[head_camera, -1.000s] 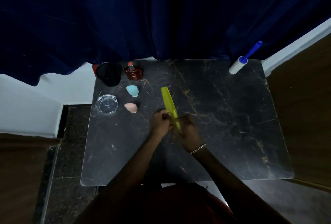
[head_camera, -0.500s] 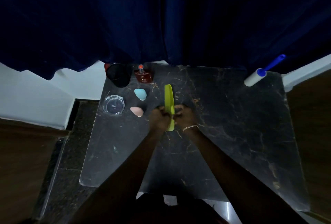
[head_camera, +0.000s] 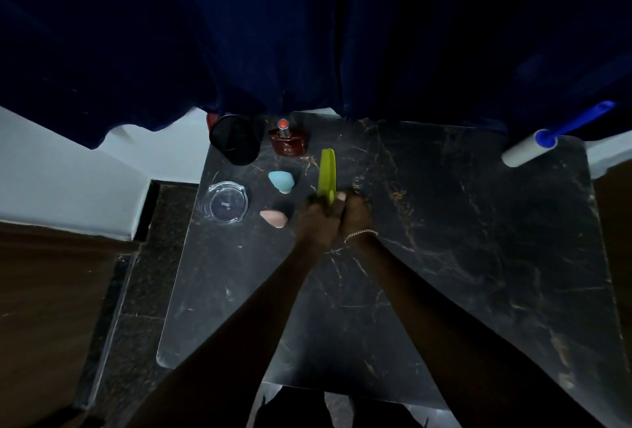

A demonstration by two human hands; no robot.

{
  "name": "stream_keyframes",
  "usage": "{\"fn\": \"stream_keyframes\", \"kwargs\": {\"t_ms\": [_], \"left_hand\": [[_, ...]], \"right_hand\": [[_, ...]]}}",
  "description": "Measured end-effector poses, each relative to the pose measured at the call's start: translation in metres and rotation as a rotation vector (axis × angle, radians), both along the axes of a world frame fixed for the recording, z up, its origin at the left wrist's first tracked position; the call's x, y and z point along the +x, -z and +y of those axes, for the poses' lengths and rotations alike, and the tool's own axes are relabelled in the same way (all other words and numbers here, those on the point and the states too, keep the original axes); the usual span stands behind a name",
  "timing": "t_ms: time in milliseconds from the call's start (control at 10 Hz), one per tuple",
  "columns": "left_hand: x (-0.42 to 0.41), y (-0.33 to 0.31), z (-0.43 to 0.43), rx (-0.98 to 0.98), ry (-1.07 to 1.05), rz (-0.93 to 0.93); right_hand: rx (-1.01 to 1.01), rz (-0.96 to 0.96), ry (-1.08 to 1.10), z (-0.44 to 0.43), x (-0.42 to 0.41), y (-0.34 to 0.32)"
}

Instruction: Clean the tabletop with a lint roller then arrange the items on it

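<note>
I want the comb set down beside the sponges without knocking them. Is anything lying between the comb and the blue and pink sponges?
Nothing visible does. Both hands, left hand and right hand, hold the green comb, and only bare tabletop separates it from the blue sponge and pink sponge.

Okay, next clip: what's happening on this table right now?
A person holds a green comb in both hands, left hand and right hand, near the grouped items: a black cup, perfume bottle, blue sponge, pink sponge and glass ashtray. The lint roller lies unused at the far right corner of the dark marble tabletop.
</note>
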State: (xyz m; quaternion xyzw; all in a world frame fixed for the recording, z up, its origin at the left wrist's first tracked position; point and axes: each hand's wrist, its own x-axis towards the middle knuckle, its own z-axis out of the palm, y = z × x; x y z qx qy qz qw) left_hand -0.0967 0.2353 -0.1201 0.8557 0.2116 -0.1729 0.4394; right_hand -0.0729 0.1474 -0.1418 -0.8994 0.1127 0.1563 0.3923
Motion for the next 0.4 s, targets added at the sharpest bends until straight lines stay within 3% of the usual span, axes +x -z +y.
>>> {"fn": "stream_keyframes", "kwargs": {"t_ms": [200, 400], "left_hand": [[-0.012, -0.010, 0.009, -0.048, 0.102, -0.053], [-0.049, -0.030, 0.031, -0.091, 0.279, -0.274]], "right_hand": [[-0.034, -0.023, -0.044, -0.005, -0.016, -0.010], [0.059, -0.142, 0.021, -0.014, -0.043, -0.035]]}}
